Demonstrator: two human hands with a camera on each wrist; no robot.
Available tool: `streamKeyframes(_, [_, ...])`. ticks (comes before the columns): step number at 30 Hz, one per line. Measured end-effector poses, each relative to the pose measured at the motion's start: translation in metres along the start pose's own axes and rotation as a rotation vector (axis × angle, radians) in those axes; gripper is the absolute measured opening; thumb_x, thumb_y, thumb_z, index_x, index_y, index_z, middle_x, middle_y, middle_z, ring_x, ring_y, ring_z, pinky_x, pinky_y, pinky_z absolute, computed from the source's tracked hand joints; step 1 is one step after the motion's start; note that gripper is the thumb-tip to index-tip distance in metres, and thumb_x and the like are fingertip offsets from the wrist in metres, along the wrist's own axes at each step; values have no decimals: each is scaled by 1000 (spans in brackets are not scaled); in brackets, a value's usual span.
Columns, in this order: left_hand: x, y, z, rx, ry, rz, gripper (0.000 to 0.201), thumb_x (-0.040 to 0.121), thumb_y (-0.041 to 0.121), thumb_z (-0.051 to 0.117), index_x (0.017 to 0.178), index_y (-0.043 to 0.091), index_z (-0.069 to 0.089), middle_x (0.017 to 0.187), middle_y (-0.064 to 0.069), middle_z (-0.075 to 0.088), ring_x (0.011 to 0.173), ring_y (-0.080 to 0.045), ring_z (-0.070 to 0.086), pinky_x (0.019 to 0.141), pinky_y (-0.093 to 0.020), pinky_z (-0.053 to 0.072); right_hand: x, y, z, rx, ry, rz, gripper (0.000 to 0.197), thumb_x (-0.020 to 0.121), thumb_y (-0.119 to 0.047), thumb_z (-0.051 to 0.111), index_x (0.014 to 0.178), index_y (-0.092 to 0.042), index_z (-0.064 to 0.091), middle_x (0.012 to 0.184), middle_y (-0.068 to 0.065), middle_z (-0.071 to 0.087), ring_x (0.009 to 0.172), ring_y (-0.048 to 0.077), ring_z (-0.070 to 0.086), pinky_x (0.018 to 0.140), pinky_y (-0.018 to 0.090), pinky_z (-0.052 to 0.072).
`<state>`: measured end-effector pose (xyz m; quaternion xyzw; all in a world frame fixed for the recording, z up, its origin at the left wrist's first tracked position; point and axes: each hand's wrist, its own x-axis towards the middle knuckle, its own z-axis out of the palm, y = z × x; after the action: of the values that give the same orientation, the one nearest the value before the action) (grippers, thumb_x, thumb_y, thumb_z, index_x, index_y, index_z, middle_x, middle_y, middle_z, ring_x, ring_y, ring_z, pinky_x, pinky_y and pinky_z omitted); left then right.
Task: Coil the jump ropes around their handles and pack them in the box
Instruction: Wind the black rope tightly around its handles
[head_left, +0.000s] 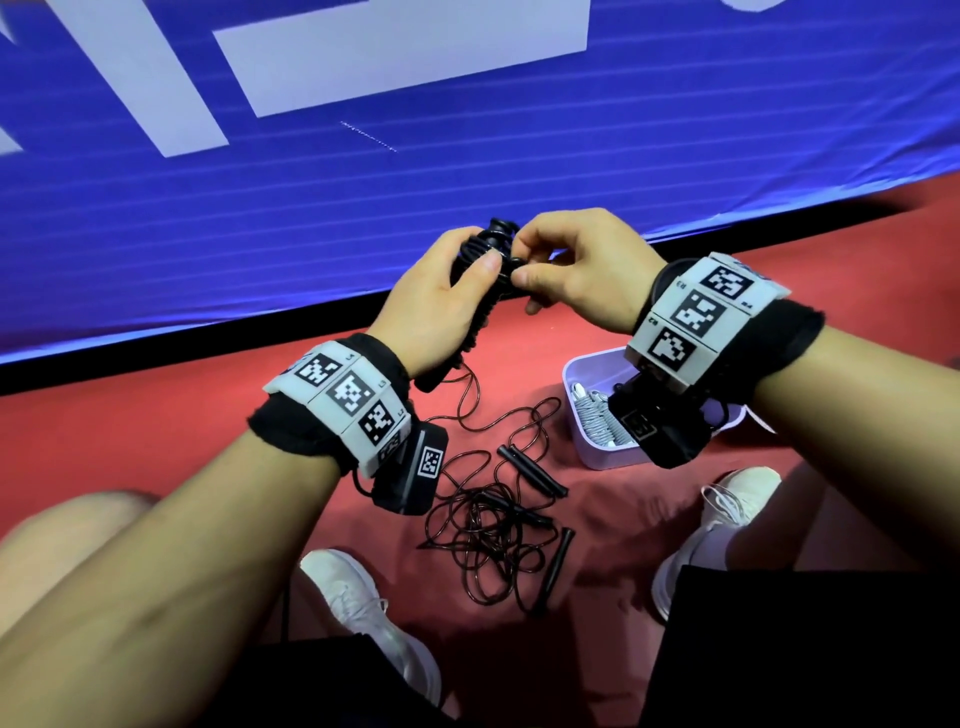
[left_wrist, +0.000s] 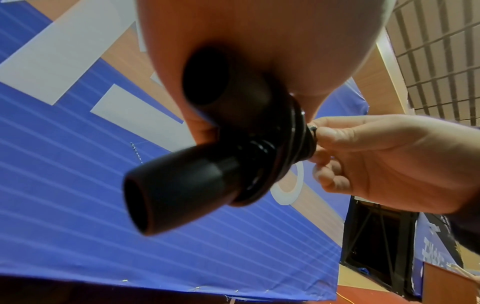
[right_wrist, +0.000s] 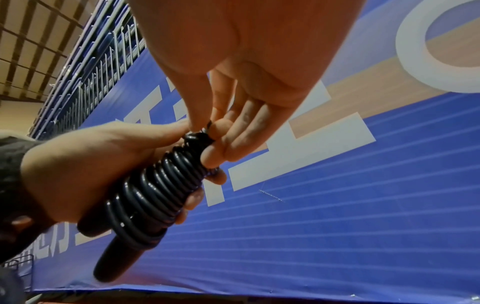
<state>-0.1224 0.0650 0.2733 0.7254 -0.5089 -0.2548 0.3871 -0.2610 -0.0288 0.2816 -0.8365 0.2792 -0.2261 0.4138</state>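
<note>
My left hand (head_left: 467, 262) grips a pair of black handles with black rope coiled tightly round them (head_left: 480, 306), held upright above the red floor. My right hand (head_left: 519, 262) pinches the rope end at the top of this bundle (right_wrist: 155, 191) between thumb and fingers (right_wrist: 221, 127). The two bare handle ends (left_wrist: 182, 185) stick out below my left palm. A tangled heap of loose black jump ropes (head_left: 488, 525) with several handles (head_left: 530, 470) lies on the floor between my feet. The lilac box (head_left: 584, 379) stands at the right, holding a coiled grey-white rope (head_left: 595, 421).
A blue banner wall (head_left: 467, 156) rises just beyond my hands. My white shoes (head_left: 363, 613) (head_left: 717, 525) and knees flank the heap. The right wrist device hides part of the box. Red floor (head_left: 182, 410) lies bare to the left.
</note>
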Motion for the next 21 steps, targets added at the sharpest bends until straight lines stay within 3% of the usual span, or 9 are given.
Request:
streamKeyframes(2, [0, -1, -1, 41, -8, -9, 43, 99, 41, 45, 141, 37, 36, 112, 2, 58, 92, -23, 59, 89, -40, 49, 0, 1, 2, -2, -14, -1, 8, 84, -10, 65, 80, -14, 59, 72, 4, 62, 63, 21, 68, 73, 38, 54])
streamKeyframes(4, [-1, 1, -1, 30, -36, 6, 46, 100, 39, 45, 144, 40, 32, 113, 2, 57, 91, -23, 58, 91, -41, 49, 0, 0, 1, -6, -3, -1, 8, 85, -11, 65, 79, -12, 59, 70, 2, 63, 60, 16, 67, 70, 29, 52])
streamKeyframes(8, [1, 2, -1, -53, -16, 15, 45, 101, 31, 46, 145, 36, 37, 136, -2, 55, 120, -29, 57, 103, -49, 45, 1, -4, -1, -5, 83, 3, 6, 88, -16, 61, 83, -13, 60, 52, -15, 59, 49, -1, 59, 56, 9, 41])
streamKeyframes(15, [0, 1, 1, -92, 0, 38, 49, 97, 31, 52, 145, 34, 40, 133, -7, 58, 112, -33, 61, 97, -52, 48, -3, -5, 6, -64, 154, -53, 9, 89, -13, 59, 80, -13, 56, 61, -5, 56, 55, 8, 57, 60, 18, 43])
streamKeyframes(18, [2, 0, 0, -64, 22, 51, 49, 99, 27, 52, 146, 30, 40, 136, 0, 55, 113, -19, 58, 101, -38, 47, -2, -6, 4, -50, 154, -36, 9, 88, -15, 61, 80, -12, 58, 61, -5, 57, 52, 4, 56, 56, 11, 41])
streamKeyframes(21, [2, -2, 1, 11, 65, 79, 50, 99, 29, 51, 147, 30, 37, 143, 7, 49, 124, -5, 48, 99, -9, 36, 4, -4, 3, 12, 119, 22, 16, 86, -25, 65, 73, -17, 57, 61, -3, 60, 53, 10, 62, 61, 19, 46])
